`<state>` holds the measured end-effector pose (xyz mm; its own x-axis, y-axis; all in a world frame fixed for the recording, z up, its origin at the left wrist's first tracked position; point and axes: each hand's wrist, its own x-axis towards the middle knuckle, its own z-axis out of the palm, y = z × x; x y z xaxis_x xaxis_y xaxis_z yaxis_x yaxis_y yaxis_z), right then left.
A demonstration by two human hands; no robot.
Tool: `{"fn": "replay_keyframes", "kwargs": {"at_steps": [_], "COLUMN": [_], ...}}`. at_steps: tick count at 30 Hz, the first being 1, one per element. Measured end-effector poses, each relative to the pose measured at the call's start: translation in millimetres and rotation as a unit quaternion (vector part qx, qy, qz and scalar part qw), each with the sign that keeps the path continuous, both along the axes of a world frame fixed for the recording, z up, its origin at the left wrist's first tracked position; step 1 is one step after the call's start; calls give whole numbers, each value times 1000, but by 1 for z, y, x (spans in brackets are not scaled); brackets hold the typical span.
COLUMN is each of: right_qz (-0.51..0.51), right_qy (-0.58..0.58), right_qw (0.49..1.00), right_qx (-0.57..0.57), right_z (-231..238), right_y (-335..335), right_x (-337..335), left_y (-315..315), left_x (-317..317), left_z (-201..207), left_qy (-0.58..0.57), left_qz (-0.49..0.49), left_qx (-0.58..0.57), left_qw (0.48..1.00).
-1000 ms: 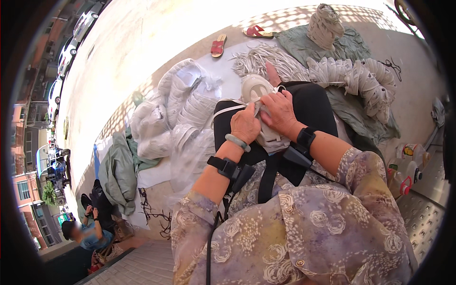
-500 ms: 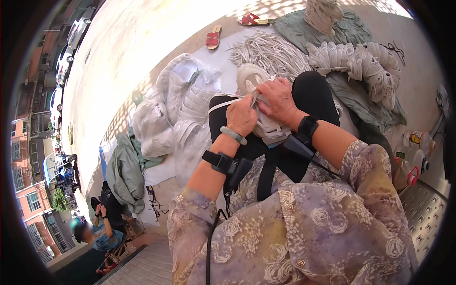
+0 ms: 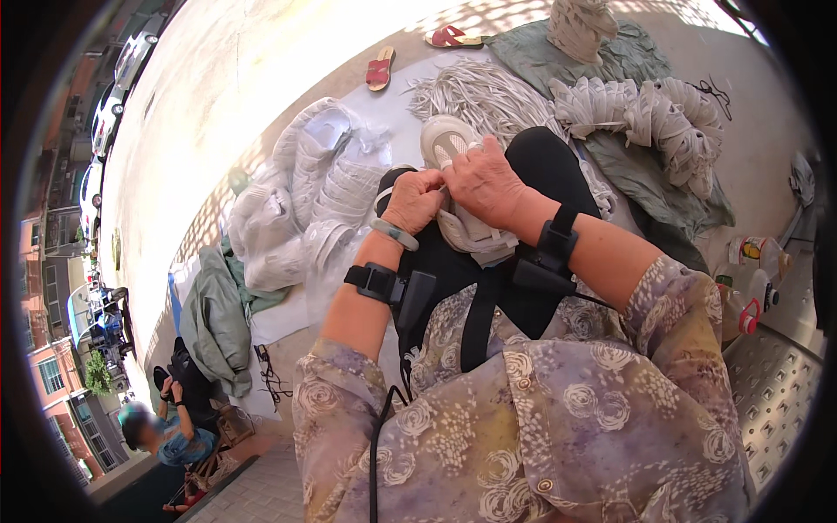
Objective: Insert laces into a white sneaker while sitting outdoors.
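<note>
A pale beige sneaker (image 3: pixel 453 144) lies on my lap, toe pointing away from me. My right hand (image 3: pixel 485 183) covers its middle and holds it down. My left hand (image 3: pixel 413 200) is closed at the shoe's left side, fingertips pinched at the lace area next to the right thumb. What the left fingers pinch is too small to tell. Both wrists wear black bands, and the left wrist also has a pale bracelet.
A heap of white sneakers (image 3: pixel 305 200) lies to my left on a white sheet. White laces (image 3: pixel 488 91) and laced shoes (image 3: pixel 645 109) lie ahead on a green cloth. Red sandals (image 3: pixel 380 68) sit farther off. Plastic bottles (image 3: pixel 741 288) stand at right. A person (image 3: pixel 166 427) crouches lower left.
The view has tilted, so the lap and hands sit slightly lower in the picture. Both hands have stayed on the sneaker, with the left fingers working closer to the right thumb.
</note>
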<state>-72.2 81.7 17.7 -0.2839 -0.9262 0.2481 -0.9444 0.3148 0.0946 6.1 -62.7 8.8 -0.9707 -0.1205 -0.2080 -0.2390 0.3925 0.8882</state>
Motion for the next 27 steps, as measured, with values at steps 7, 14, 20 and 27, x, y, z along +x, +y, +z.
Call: {"fn": "replay_keyframes", "kwargs": {"at_steps": [7,14,20,27], "right_qz": [31,21,-12,-26], "right_qy": [-42,-105,-255,-210], "right_qw": [989,991,966,976], "right_qx": [136,84,28,50], "right_z": [16,20,26,15], "right_y": [-7,16,28,19], "right_x": [9,2,-4,-2], "left_y": [0,1,5,10], "left_x": [3,5,10,11], "left_z": [0,-9,-20,-13], "left_qy": [-14,-15,70,64], "left_qz": [-9,42,47,49], "left_qx": [80,-10,-56,-124], "left_qw": [997,999,995,989]}}
